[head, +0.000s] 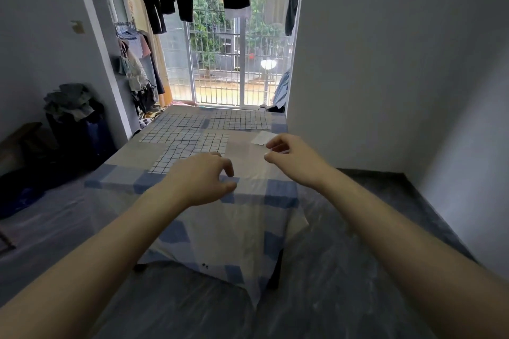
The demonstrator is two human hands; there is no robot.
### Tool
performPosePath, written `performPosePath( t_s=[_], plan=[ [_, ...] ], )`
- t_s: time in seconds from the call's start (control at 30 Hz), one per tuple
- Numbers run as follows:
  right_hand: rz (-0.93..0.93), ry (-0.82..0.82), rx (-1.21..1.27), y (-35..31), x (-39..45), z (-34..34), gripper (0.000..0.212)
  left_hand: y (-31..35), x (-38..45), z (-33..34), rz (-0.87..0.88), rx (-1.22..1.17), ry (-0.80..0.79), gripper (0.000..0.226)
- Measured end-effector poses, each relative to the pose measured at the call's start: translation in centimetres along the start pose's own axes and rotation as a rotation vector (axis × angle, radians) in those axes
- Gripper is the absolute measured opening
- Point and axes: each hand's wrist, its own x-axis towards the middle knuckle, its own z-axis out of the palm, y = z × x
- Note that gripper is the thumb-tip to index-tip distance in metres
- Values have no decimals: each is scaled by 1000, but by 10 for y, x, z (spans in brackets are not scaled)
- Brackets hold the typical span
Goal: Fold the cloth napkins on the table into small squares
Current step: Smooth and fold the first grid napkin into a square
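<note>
Head camera looks down at a small table (pixel 281 190) under a blue-checked tablecloth. Several grid-patterned napkins (pixel 192 143) lie flat and unfolded on the middle and far part of it. The left hand (pixel 201 179) hovers at the near edge of the nearest napkin, fingers loosely curled and holding nothing. The right hand (pixel 292 157) hangs over bare tablecloth to the right, also empty, fingers relaxed. Folding seems not yet begun; next, both hands must take the near corners of one napkin.

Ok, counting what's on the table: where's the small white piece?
The small white piece lies right of centre on the table, just beyond the right hand.
</note>
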Motion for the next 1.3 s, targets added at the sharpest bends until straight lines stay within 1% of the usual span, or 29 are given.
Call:
performPosePath(
  t_s=[0.17,0.3,0.4,0.5,0.57,0.63,0.77,0.87,0.9,1.0,1.07,1.17,1.23,1.3],
  plan=[
    [15,-46,51,21,72,-6,27,-8,67,3,0,19,-9,34],
    [31,-101,73,33,121,3,25,-26,105,18,-31,2,-22,32],
    [47,-130,105,39,154,19,24,-46,126,30,-67,-9,-47,33],
    [70,-175,92,42,184,40,23,-73,145,40,-103,-20,-40,33],
    [84,-198,59,41,204,56,21,-90,157,47,-120,-27,-43,33],
    [89,-203,1,42,226,73,25,-108,168,55,-134,-22,-52,31],
    [110,-225,7,35,266,107,25,-153,193,65,-125,-49,-71,31],
    [143,-209,13,31,303,133,40,-194,215,67,-104,-65,-88,32],
    [159,-203,8,27,315,142,40,-209,222,66,-98,-66,-94,32],
    [203,-222,12,8,347,172,22,-258,241,64,-82,-61,-98,32],
    [206,-226,-21,-5,366,191,17,-292,253,65,-72,-59,-114,31],
    [179,-191,-115,-14,389,218,26,-336,275,70,-56,-45,-152,31],
    [174,-175,-122,-13,400,238,32,-358,289,79,-46,-50,-170,31],
    [201,-188,-100,-6,411,256,29,-374,301,91,-32,-65,-183,30]
  ],
)
